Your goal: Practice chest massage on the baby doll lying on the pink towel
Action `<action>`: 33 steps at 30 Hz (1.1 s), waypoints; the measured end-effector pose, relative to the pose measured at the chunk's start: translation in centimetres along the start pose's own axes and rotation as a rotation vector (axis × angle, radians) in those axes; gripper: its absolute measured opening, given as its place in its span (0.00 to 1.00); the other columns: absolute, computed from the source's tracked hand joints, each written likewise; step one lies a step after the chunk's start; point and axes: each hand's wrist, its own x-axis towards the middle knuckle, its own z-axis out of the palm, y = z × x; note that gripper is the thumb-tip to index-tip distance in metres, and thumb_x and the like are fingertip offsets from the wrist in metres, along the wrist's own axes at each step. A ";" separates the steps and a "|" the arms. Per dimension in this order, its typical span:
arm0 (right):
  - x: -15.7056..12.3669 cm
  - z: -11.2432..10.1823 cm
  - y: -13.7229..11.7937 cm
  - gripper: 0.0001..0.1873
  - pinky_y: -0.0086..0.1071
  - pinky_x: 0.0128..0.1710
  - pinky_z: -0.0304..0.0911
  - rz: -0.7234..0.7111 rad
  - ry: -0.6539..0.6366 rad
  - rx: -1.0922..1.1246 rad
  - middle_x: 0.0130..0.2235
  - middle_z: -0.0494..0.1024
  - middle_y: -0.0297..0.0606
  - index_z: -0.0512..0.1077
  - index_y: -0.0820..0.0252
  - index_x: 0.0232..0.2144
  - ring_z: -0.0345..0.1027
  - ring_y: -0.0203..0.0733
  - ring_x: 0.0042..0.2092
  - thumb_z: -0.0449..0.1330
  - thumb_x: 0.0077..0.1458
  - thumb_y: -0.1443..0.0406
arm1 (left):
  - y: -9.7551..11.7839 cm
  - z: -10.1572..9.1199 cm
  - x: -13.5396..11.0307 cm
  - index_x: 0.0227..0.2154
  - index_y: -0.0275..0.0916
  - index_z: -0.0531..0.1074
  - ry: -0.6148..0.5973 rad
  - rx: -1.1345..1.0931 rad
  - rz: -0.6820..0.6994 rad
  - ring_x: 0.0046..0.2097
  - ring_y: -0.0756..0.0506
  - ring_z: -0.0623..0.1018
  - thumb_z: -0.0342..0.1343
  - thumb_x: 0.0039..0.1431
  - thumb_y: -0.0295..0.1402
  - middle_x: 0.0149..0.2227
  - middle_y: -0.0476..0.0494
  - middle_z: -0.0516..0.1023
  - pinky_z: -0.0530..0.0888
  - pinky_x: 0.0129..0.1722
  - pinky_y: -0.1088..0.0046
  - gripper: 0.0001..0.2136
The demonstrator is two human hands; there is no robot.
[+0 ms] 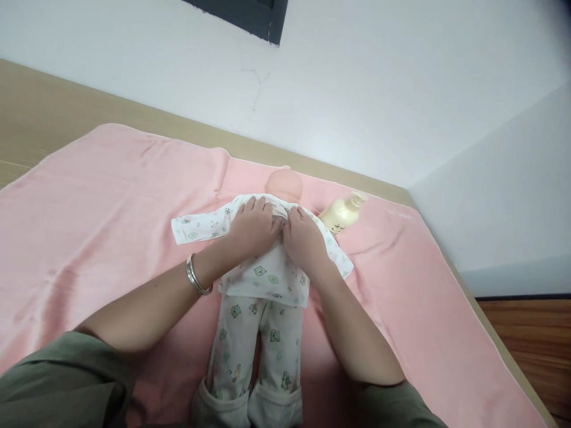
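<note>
A baby doll (284,185) lies on its back, its bare head at the far end. It wears a white long-sleeved baby top (267,279) printed with small green animals, and matching trousers (276,345) with turned-up cuffs. My left hand (256,229), below a silver bangle (196,274), rests on the top's chest with its fingers near the neckline. From the other side my right hand (306,238) grips the cloth close to the neckline. Both thumbs meet at the middle of the chest, and the fabric between them is partly hidden.
A pale yellow pump bottle (342,214) lies tilted beside the doll's shoulder on the right. Under everything spreads a pink sheet (134,196) over a wooden surface (49,107). White walls (357,89) rise behind and to the right.
</note>
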 end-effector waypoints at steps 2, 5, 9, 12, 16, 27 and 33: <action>0.4 0.2 0.7 0.19 0.50 0.60 0.67 -0.004 0.014 0.033 0.52 0.80 0.56 0.73 0.64 0.46 0.71 0.57 0.58 0.43 0.66 0.71 | 0.7 0.0 -0.6 0.56 0.26 0.72 -0.010 0.010 0.027 0.67 0.30 0.68 0.42 0.72 0.36 0.63 0.23 0.72 0.65 0.69 0.47 0.22; 0.7 0.2 1.2 0.19 0.50 0.61 0.66 -0.020 -0.001 0.018 0.54 0.78 0.59 0.73 0.67 0.47 0.70 0.58 0.58 0.43 0.65 0.72 | 1.7 0.0 -1.5 0.61 0.26 0.69 -0.017 0.044 0.039 0.71 0.30 0.64 0.42 0.71 0.31 0.68 0.24 0.67 0.63 0.70 0.49 0.22; 0.4 -0.3 0.7 0.18 0.49 0.61 0.66 -0.034 -0.043 -0.014 0.53 0.80 0.58 0.73 0.67 0.47 0.71 0.57 0.58 0.44 0.66 0.72 | 2.0 0.2 -1.8 0.62 0.28 0.68 -0.009 0.046 0.000 0.73 0.30 0.62 0.41 0.71 0.32 0.70 0.26 0.65 0.63 0.70 0.49 0.23; -0.3 -0.8 -0.3 0.18 0.47 0.60 0.67 -0.027 -0.055 -0.015 0.50 0.82 0.56 0.75 0.64 0.44 0.73 0.56 0.57 0.45 0.65 0.73 | 1.5 0.2 -1.3 0.58 0.29 0.71 0.042 0.057 0.004 0.69 0.30 0.67 0.41 0.72 0.34 0.65 0.25 0.71 0.67 0.67 0.47 0.21; -0.9 -1.3 -1.4 0.18 0.45 0.63 0.66 -0.012 -0.061 -0.021 0.51 0.82 0.55 0.76 0.65 0.44 0.73 0.54 0.59 0.46 0.65 0.73 | 0.6 0.2 -0.2 0.52 0.30 0.73 0.058 0.033 -0.033 0.62 0.32 0.73 0.41 0.70 0.34 0.59 0.26 0.75 0.71 0.64 0.51 0.19; 1.1 0.4 2.6 0.24 0.47 0.64 0.63 0.061 -0.040 0.065 0.62 0.76 0.54 0.71 0.66 0.58 0.68 0.53 0.64 0.45 0.69 0.64 | 2.0 -0.3 -1.4 0.67 0.27 0.62 -0.052 0.002 -0.058 0.75 0.28 0.58 0.42 0.73 0.37 0.73 0.23 0.58 0.60 0.72 0.45 0.26; 0.2 -0.1 1.4 0.18 0.46 0.56 0.68 0.042 -0.016 0.013 0.47 0.82 0.53 0.74 0.62 0.44 0.75 0.54 0.52 0.45 0.68 0.65 | 0.5 0.5 -0.6 0.61 0.31 0.69 0.002 -0.069 0.009 0.73 0.31 0.63 0.39 0.73 0.36 0.69 0.27 0.67 0.63 0.70 0.45 0.23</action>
